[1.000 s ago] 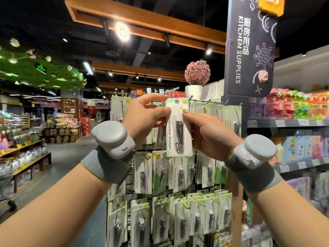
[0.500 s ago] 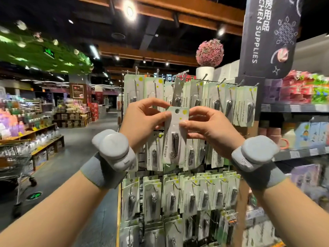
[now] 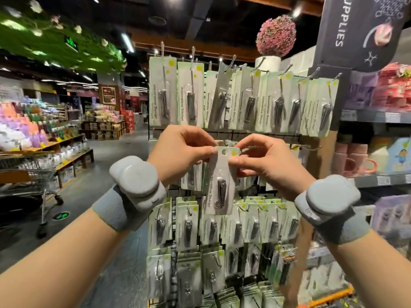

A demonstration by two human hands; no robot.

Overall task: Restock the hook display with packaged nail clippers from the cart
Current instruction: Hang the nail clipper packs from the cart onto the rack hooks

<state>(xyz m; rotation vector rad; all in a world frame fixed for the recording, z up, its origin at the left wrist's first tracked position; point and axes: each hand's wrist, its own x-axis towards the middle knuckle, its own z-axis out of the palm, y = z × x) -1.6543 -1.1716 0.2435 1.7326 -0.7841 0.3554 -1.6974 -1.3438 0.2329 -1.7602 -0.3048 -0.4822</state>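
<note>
Both my hands now pinch the nail clipper pack (image 3: 219, 181) lower than before, left hand (image 3: 182, 155) at 9 o'clock, right hand (image 3: 266, 165) at 3; I judge it is heading for a second-row hook (image 3: 226, 142) at 12.

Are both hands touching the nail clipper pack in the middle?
Touching. The head view shows the left hand and right hand each pinching a top corner of the nail clipper pack, fingertips pressed onto the card.

Grey wristbands (image 3: 113, 210), rounded grey wrist devices (image 3: 138, 181)
</note>
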